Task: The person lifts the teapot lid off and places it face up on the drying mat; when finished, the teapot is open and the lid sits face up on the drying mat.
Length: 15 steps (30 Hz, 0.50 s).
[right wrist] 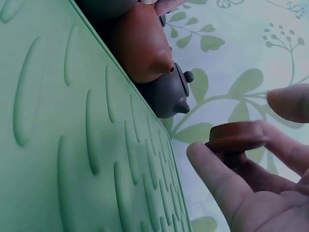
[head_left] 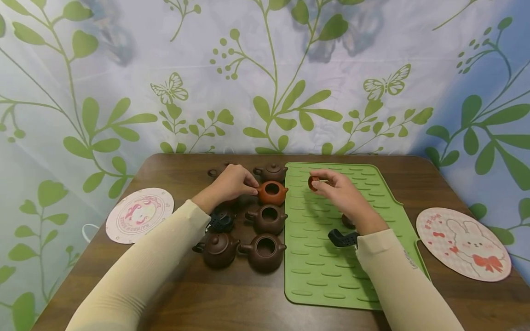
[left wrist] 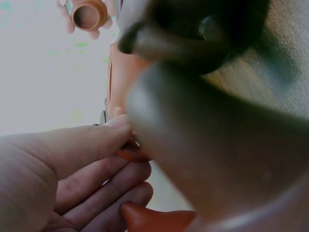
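An orange-red teapot stands uncovered among brown ones, its round opening facing up. My left hand pinches its handle between thumb and fingers from the left. Over the green mat, my right hand holds a small orange-red teapot lid by its edge. In the left wrist view the hollow underside of this lid shows. A lidded brown teapot is just behind the orange-red one, and an open brown teapot just in front. Another orange-red piece lies below my left fingers, partly hidden.
Nearer me are an open brown teapot and a lidded brown teapot. The ridged green mat lies right of the teapots; a small brown piece on it is partly hidden by my right wrist. Round placemats flank the table.
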Available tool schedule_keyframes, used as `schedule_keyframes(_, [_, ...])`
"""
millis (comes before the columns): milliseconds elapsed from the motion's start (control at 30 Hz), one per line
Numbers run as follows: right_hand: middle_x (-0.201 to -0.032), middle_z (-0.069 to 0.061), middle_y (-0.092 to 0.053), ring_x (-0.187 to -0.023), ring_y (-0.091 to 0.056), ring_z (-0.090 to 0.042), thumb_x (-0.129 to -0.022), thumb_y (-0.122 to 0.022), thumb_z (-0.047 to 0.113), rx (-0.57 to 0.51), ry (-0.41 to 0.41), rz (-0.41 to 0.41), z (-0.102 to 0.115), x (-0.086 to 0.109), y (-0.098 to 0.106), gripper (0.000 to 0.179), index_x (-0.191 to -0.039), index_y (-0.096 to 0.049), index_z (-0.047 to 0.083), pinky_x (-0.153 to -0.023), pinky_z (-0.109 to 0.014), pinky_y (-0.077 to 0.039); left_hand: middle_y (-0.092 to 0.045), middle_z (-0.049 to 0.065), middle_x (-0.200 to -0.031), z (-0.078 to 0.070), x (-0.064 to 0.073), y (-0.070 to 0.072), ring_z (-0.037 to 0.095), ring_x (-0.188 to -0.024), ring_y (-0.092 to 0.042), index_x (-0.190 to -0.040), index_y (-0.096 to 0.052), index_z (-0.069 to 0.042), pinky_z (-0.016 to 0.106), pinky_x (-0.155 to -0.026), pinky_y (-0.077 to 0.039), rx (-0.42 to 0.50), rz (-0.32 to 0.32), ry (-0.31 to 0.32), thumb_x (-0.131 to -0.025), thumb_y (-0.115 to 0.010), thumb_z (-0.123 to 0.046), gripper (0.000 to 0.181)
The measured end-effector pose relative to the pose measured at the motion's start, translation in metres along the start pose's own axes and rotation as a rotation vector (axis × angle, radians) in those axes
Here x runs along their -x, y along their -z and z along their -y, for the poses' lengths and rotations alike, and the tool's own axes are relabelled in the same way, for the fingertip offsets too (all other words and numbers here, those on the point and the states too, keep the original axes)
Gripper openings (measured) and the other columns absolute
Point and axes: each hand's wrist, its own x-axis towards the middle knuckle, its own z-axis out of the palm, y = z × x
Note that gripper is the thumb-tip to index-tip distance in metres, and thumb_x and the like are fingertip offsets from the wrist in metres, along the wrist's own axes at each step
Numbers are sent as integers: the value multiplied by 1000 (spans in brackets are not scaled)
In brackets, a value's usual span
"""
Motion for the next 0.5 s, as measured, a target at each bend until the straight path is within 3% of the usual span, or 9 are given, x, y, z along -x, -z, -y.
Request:
schedule_keyframes(200, [-141, -15, -58, -127, -59, -35, -102, -74, 15, 107, -1, -39, -1, 4, 3, 53, -151, -54, 6, -101, -54, -50, -78, -3, -98, 0, 0, 0, 19, -98, -71, -106, -86, -12, 38, -87, -58, 1, 1, -4, -92, -86, -20, 16])
schedule_keyframes(367, [-139, -23, -58, -124, -61, -40, -98, -73, -3, 114, -2, -35, -5, 7, 4, 53, -147, -54, -3, -93, -50, -56, -78, -3, -98, 0, 1, 0, 18, -98, -72, -106, -86, -11, 38, -87, -58, 5, -1, -7, -92, -86, -20, 17])
schedule_keyframes(500, [-139, -23, -57, -123, -62, -39, -98, -73, -3, 156, -38, -55, -7, 7, 3, 53, -147, -54, -3, -90, -49, -57, -78, -3, -98, 1, 1, -1, 18, -98, -72, -106, -86, -12, 38, -87, -58, 1, -1, -8, -92, -86, -20, 17])
